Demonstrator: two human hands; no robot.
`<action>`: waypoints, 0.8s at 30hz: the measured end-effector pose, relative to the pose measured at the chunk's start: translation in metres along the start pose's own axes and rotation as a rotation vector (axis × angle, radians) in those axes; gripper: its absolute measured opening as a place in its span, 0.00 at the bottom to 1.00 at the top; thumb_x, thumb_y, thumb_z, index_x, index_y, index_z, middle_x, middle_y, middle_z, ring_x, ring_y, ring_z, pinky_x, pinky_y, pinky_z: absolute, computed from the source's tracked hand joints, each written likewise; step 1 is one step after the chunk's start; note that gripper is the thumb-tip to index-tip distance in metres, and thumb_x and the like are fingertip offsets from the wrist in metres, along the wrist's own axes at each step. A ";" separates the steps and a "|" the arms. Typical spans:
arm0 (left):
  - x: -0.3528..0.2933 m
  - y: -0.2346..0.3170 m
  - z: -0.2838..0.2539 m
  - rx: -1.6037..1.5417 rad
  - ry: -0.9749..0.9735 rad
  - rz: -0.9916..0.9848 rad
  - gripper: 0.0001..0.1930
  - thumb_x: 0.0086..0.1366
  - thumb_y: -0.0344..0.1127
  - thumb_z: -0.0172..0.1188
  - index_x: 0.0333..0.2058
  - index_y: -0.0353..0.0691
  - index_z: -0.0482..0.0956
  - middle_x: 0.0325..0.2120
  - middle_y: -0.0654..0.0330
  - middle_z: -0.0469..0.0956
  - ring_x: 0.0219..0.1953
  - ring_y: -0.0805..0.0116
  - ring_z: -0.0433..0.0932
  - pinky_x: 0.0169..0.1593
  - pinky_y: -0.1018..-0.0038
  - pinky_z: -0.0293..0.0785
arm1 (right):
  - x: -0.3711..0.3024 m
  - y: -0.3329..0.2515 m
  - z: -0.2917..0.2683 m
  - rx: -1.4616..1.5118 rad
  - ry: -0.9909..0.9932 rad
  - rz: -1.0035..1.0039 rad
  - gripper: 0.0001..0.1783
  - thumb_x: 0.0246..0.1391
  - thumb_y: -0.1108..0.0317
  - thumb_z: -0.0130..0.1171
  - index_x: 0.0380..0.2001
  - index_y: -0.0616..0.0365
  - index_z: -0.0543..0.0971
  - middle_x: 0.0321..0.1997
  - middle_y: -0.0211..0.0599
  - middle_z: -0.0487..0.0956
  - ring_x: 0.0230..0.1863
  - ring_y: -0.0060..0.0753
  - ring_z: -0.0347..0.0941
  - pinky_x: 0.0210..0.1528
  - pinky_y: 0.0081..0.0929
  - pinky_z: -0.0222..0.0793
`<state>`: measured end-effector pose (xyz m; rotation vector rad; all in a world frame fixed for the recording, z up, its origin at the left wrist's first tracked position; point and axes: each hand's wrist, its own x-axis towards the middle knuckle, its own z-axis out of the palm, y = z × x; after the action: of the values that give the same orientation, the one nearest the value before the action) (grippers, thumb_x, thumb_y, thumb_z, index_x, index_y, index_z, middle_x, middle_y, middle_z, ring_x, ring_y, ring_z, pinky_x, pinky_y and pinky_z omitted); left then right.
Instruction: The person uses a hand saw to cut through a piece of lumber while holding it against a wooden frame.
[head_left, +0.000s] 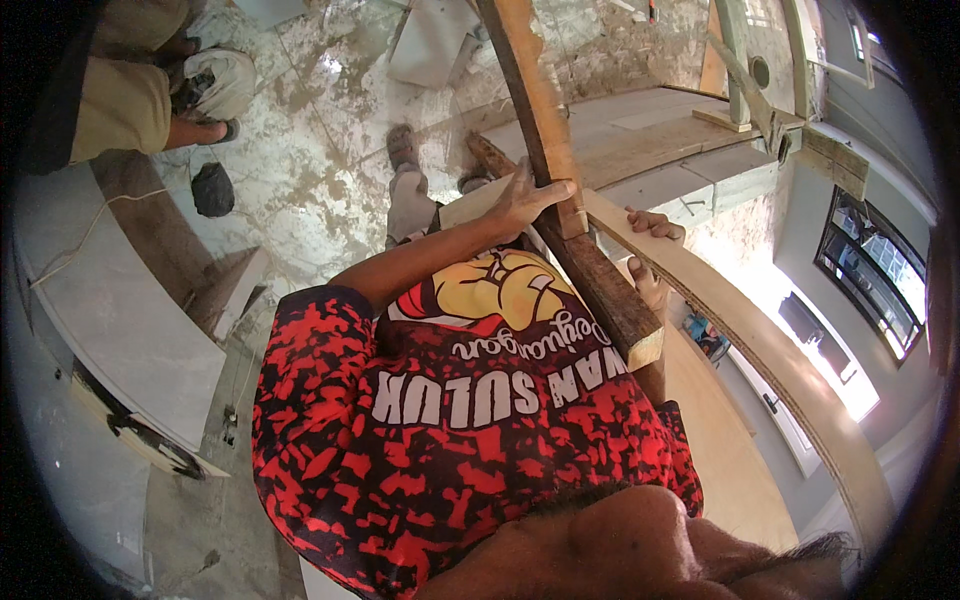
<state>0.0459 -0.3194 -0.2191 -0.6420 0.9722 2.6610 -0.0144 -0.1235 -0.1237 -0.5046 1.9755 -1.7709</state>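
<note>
My left hand (520,208) is closed round the lower end of a long wooden beam (540,110), its thumb across the upper face. This beam rises away toward the far edge of the view. Under it, a darker, rough wooden beam (605,290) runs at a slant in front of my chest, its pale cut end toward me. My right hand (650,278) wraps round a long plywood strip (740,330), with fingertips over the far edge and the palm side below. That strip curves past my right side toward the lower right. Part of my right forearm is hidden by the darker beam.
Another person's legs (120,110) are at the far left, near a whitish sack (222,85) and a black bag (212,190). Pale tile pieces (430,42) lie on the stained floor. A timber frame (735,70) stands far right. A plywood sheet (715,425) is beside me.
</note>
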 end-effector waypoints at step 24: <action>0.002 -0.009 0.005 -0.041 0.021 0.053 0.46 0.49 0.49 0.68 0.56 0.33 0.49 0.47 0.54 0.64 0.52 0.64 0.63 0.55 0.67 0.62 | -0.007 0.009 -0.003 -0.028 -0.023 0.002 0.30 0.43 0.55 0.68 0.40 0.51 0.59 0.41 0.36 0.65 0.51 0.36 0.61 0.63 0.44 0.50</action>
<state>0.0455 -0.3097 -0.2218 -0.6639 0.9552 2.7325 -0.0097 -0.1157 -0.1315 -0.5302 1.9871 -1.7305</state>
